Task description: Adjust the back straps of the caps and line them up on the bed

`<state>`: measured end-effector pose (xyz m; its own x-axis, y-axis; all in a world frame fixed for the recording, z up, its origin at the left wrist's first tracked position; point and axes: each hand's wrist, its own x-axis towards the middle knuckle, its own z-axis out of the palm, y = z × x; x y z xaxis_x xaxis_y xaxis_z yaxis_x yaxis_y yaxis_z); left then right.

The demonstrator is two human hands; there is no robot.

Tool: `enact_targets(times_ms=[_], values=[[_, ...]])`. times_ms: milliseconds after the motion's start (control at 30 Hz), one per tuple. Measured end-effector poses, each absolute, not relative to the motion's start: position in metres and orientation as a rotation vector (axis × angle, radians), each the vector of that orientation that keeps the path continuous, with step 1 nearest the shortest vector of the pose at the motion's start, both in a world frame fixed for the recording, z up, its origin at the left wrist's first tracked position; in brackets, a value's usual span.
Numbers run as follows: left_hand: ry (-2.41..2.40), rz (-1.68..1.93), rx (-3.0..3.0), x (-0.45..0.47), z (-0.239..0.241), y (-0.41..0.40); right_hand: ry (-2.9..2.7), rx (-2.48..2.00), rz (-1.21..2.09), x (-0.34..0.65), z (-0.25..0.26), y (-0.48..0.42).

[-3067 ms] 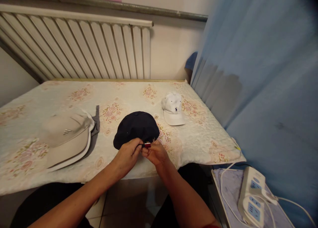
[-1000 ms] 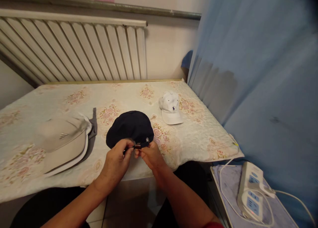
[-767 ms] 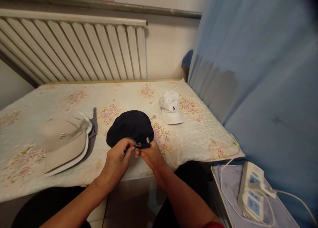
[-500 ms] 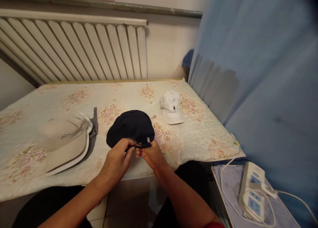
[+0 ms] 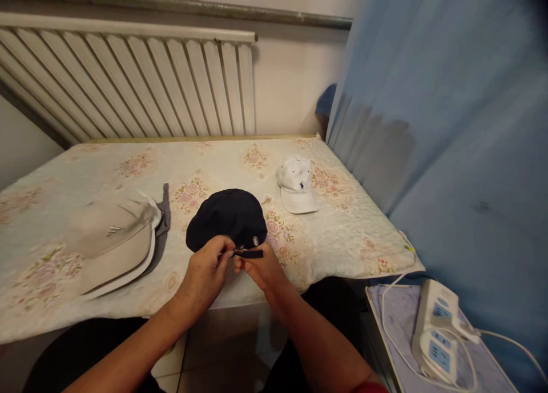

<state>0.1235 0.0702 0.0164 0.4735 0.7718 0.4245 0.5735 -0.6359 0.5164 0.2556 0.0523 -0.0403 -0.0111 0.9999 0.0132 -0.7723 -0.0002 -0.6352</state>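
Note:
A black cap (image 5: 229,216) rests on the floral bedcover with its strap side toward me. My left hand (image 5: 209,265) pinches the cap's strap near its buckle, thumb against fingers. My right hand (image 5: 263,266) grips the same strap from the other side, and a dark strap end (image 5: 252,254) sticks out to the right over its fingers. A small light badge shows on the cap near my right hand. Stacked caps (image 5: 115,233) lie at the left, a beige one on top of white and grey ones. A white cap (image 5: 296,187) sits farther back on the right.
The quilted floral bedcover (image 5: 222,161) spreads out before me, with a white radiator (image 5: 145,84) behind it. A blue curtain (image 5: 462,153) hangs at the right. A power strip (image 5: 436,324) with white cables lies on a small table at lower right.
The strap end stands out more from the cap, now lying over my right fingers. Both hands stay close together at the buckle. The view has shifted slightly.

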Motion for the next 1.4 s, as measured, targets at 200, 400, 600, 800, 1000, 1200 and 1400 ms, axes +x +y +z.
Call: enact_targets(times_ms=[200, 400, 600, 800, 1000, 1200, 1400], values=[[1.148, 0.896, 2.321, 0.126, 0.020, 0.069, -0.514, -0.539, 1.478, 0.253, -0.045, 0.055], [1.296, 0.884, 2.170, 0.133, 0.026, 0.067, -0.503, -0.558, 1.436, 0.249, -0.038, 0.054], [1.384, 0.897, 2.092, 0.137, 0.027, 0.066, -0.537, -0.558, 1.445, 0.247, -0.030, 0.050], [1.413, 0.864, 2.078, 0.136, 0.028, 0.067, -0.551, -0.595, 1.443, 0.248, -0.029, 0.048], [1.419, 0.831, 1.981, 0.133, 0.027, 0.072, -0.615, -0.611, 1.406, 0.247, -0.035, 0.050], [1.304, 0.721, 2.021, 0.130, 0.027, 0.075, -0.662, -0.654, 1.404, 0.246, -0.041, 0.052], [1.268, 0.759, 1.844, 0.134, 0.027, 0.073, -0.700, -0.661, 1.388, 0.244, -0.049, 0.055]])
